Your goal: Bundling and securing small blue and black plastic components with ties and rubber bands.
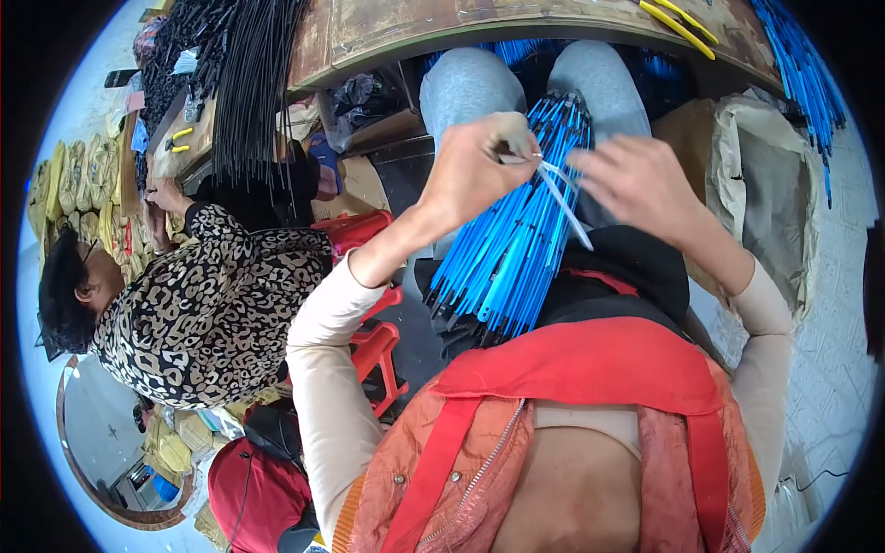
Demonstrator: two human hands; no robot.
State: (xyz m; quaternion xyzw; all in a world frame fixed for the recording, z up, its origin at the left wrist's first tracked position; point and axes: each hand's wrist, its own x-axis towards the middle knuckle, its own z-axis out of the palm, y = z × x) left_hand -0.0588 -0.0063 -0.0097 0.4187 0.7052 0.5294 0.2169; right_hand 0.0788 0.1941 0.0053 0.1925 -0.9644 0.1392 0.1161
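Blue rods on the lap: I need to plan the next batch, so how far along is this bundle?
Done: the blue rods already lie gathered in one bundle across the lap. In hand: the left hand pinches a white tie at the bundle's top, and the right hand is beside it. Left: the tie looks loose, not yet closed, and more blue rods lie on the table.

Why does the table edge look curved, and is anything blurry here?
Head view: the fisheye lens bows the wooden table edge and blacks out the corners; the right hand is a little motion-smeared, while the blue rods look sharp; the light is soft, with no glare.
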